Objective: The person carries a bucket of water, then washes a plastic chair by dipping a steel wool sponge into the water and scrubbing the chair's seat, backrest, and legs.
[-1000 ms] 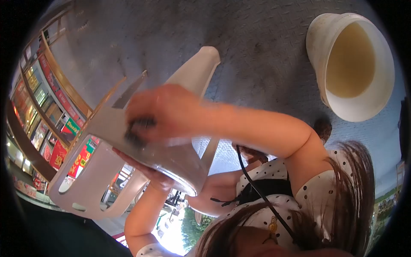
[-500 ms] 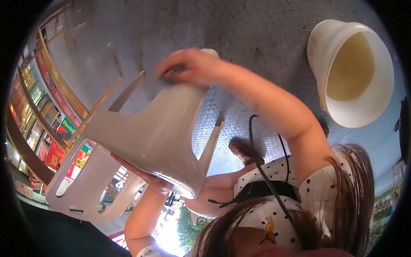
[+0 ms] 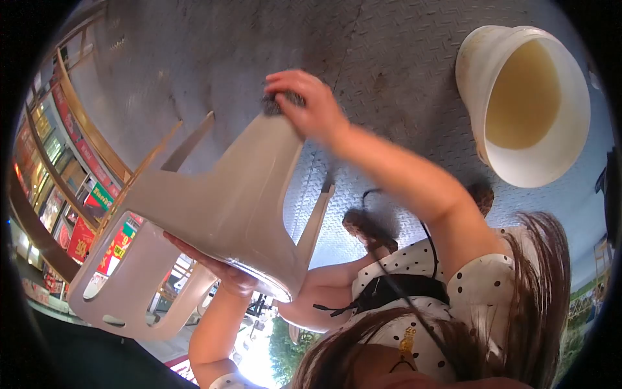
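Observation:
A beige-grey plastic chair (image 3: 227,188) is tilted on its side in front of me, its legs pointing away and its slotted backrest at the lower left. My left hand (image 3: 223,269) grips the edge of the seat from below, its fingers partly hidden by the chair. At the end of the chair's raised leg, my right hand (image 3: 314,107) is closed around a dark, wiry scrubber (image 3: 273,105), pressed against the leg's tip.
A white bucket (image 3: 476,84) with cloudy yellowish liquid stands at the right on the textured metal floor (image 3: 395,71). My brown shoe (image 3: 363,227) is below the chair leg. Colourful signs and shelves (image 3: 84,227) line the left side.
My right hand has shifted slightly to the right with the scrubber, at the end of the chair leg. My left hand and the chair stay nearly in place.

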`<move>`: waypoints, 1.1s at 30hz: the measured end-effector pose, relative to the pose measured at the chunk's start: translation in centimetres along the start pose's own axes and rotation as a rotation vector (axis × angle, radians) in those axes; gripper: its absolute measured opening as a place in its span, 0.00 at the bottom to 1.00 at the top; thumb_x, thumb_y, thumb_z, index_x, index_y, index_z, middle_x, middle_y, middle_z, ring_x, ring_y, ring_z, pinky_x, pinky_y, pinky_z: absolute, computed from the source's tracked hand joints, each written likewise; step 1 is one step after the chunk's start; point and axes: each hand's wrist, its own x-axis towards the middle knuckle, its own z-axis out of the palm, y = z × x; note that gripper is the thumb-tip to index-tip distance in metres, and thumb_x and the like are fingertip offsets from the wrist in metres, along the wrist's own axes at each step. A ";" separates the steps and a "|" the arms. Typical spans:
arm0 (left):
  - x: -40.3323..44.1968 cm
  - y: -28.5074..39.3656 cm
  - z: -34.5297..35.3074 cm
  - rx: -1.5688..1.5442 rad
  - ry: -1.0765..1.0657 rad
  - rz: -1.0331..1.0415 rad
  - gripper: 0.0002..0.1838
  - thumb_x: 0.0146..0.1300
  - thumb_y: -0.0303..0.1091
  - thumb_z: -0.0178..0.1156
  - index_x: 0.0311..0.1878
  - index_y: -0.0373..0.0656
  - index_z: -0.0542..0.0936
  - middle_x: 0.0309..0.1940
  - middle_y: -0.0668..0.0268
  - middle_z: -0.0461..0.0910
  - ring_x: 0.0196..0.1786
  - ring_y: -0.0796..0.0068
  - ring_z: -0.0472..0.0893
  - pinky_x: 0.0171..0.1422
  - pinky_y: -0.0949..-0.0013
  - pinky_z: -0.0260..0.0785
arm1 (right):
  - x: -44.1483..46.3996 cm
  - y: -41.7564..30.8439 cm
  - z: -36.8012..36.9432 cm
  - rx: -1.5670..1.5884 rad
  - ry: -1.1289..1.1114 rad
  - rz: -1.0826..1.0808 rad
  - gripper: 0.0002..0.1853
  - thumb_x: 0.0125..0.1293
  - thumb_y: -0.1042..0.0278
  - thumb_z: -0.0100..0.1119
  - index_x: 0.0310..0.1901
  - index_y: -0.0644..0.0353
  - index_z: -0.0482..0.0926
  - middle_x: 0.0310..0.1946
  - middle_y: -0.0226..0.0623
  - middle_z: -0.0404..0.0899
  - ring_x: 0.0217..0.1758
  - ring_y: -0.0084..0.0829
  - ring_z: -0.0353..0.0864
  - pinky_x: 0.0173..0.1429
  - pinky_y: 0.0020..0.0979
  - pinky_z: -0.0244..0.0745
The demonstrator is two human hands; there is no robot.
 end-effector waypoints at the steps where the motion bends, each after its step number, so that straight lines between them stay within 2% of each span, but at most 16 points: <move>1: -0.1 0.1 0.1 0.004 -0.005 -0.001 0.50 0.63 0.68 0.38 0.76 0.46 0.33 0.76 0.51 0.34 0.78 0.52 0.39 0.78 0.48 0.35 | -2.0 -3.5 1.2 0.060 0.090 -0.049 0.10 0.62 0.73 0.59 0.45 0.59 0.82 0.55 0.44 0.76 0.60 0.41 0.75 0.63 0.37 0.69; 2: -0.3 0.2 0.3 0.006 -0.007 0.000 0.50 0.63 0.68 0.38 0.76 0.46 0.33 0.76 0.51 0.34 0.78 0.52 0.39 0.78 0.48 0.35 | -3.7 -7.2 2.1 0.117 0.184 -0.100 0.10 0.61 0.74 0.60 0.45 0.59 0.82 0.54 0.46 0.76 0.61 0.42 0.74 0.65 0.38 0.67; 4: -0.2 0.4 0.6 0.009 -0.011 0.009 0.50 0.63 0.69 0.39 0.76 0.46 0.33 0.76 0.51 0.34 0.78 0.52 0.39 0.78 0.48 0.35 | -5.6 -11.9 2.3 0.323 0.141 -0.158 0.12 0.60 0.75 0.60 0.46 0.60 0.81 0.55 0.49 0.75 0.63 0.43 0.71 0.67 0.37 0.65; 5: -0.2 0.4 0.6 0.008 -0.017 0.008 0.50 0.63 0.69 0.39 0.76 0.46 0.33 0.76 0.51 0.34 0.78 0.52 0.39 0.78 0.48 0.35 | -5.9 -10.2 3.1 0.336 0.181 -0.242 0.13 0.62 0.73 0.59 0.49 0.60 0.79 0.56 0.48 0.74 0.64 0.43 0.70 0.68 0.40 0.62; 8: 0.2 0.3 0.7 0.012 -0.029 0.017 0.50 0.63 0.69 0.39 0.76 0.46 0.33 0.76 0.51 0.34 0.78 0.52 0.39 0.78 0.48 0.35 | -4.3 -1.9 1.3 0.140 0.329 0.100 0.14 0.66 0.69 0.56 0.52 0.59 0.78 0.58 0.47 0.72 0.66 0.46 0.68 0.69 0.44 0.61; 11: 0.3 0.3 0.6 0.017 -0.031 0.033 0.50 0.63 0.69 0.39 0.76 0.46 0.33 0.76 0.51 0.34 0.78 0.52 0.39 0.78 0.48 0.35 | -4.2 0.0 2.1 0.036 0.421 0.112 0.14 0.68 0.68 0.52 0.53 0.61 0.77 0.59 0.46 0.70 0.66 0.46 0.67 0.69 0.43 0.60; 14: 0.3 0.3 0.5 0.017 -0.037 0.036 0.51 0.63 0.69 0.39 0.76 0.46 0.33 0.76 0.51 0.34 0.78 0.52 0.39 0.78 0.48 0.35 | -6.4 -8.6 3.5 0.138 0.304 -0.079 0.14 0.68 0.71 0.51 0.54 0.62 0.76 0.61 0.46 0.68 0.66 0.45 0.67 0.69 0.39 0.61; 17: 0.6 0.4 0.6 0.020 -0.043 0.046 0.51 0.62 0.69 0.39 0.76 0.46 0.33 0.76 0.51 0.34 0.78 0.52 0.39 0.78 0.48 0.35 | -5.8 -6.9 3.0 0.179 0.316 -0.069 0.15 0.68 0.69 0.52 0.54 0.61 0.76 0.62 0.47 0.68 0.68 0.45 0.64 0.70 0.39 0.59; 20: 0.8 0.3 0.6 0.024 -0.042 0.059 0.51 0.62 0.69 0.39 0.76 0.46 0.33 0.76 0.51 0.34 0.78 0.52 0.39 0.78 0.48 0.35 | -4.3 0.3 2.3 0.195 0.516 0.215 0.17 0.68 0.64 0.54 0.56 0.58 0.76 0.65 0.47 0.66 0.71 0.48 0.61 0.73 0.44 0.54; 21: 0.8 0.3 0.6 0.025 -0.045 0.062 0.51 0.62 0.69 0.40 0.76 0.46 0.33 0.76 0.51 0.34 0.78 0.52 0.39 0.78 0.48 0.35 | -4.7 -1.2 2.5 0.111 0.461 0.276 0.20 0.65 0.67 0.57 0.59 0.57 0.74 0.64 0.48 0.66 0.69 0.49 0.63 0.72 0.47 0.55; 24: 0.6 0.4 0.8 0.029 -0.042 0.067 0.51 0.62 0.70 0.40 0.76 0.46 0.33 0.76 0.51 0.34 0.78 0.52 0.39 0.78 0.48 0.36 | -8.0 -9.1 4.5 0.174 0.290 -0.059 0.20 0.65 0.72 0.55 0.59 0.60 0.73 0.64 0.47 0.66 0.69 0.48 0.63 0.72 0.44 0.56; 27: 0.8 0.8 0.7 0.033 -0.058 0.059 0.51 0.62 0.70 0.40 0.76 0.46 0.33 0.76 0.51 0.34 0.78 0.52 0.39 0.78 0.48 0.36 | -8.3 -8.5 4.1 0.162 0.194 -0.108 0.20 0.67 0.72 0.50 0.60 0.61 0.72 0.65 0.47 0.66 0.71 0.46 0.61 0.74 0.39 0.54; 29: 1.0 0.7 0.8 0.033 -0.052 0.067 0.52 0.62 0.70 0.40 0.76 0.46 0.33 0.76 0.51 0.34 0.78 0.52 0.39 0.78 0.47 0.36 | -6.3 -2.3 2.5 0.207 0.360 0.214 0.24 0.63 0.73 0.54 0.63 0.60 0.70 0.67 0.46 0.65 0.74 0.46 0.57 0.76 0.41 0.48; 32: 0.9 0.5 0.9 0.033 -0.043 0.077 0.52 0.61 0.70 0.40 0.76 0.46 0.33 0.76 0.51 0.34 0.78 0.53 0.39 0.78 0.47 0.36 | -6.8 -2.1 2.4 0.129 0.304 0.214 0.27 0.61 0.77 0.53 0.64 0.61 0.69 0.67 0.45 0.64 0.75 0.45 0.54 0.76 0.41 0.47; 33: 0.9 0.5 0.9 0.034 -0.042 0.074 0.52 0.61 0.70 0.40 0.76 0.46 0.32 0.76 0.51 0.34 0.78 0.53 0.39 0.78 0.47 0.36 | -7.9 -5.2 2.9 0.143 0.228 0.142 0.28 0.60 0.80 0.49 0.65 0.62 0.67 0.68 0.46 0.63 0.75 0.45 0.54 0.76 0.41 0.46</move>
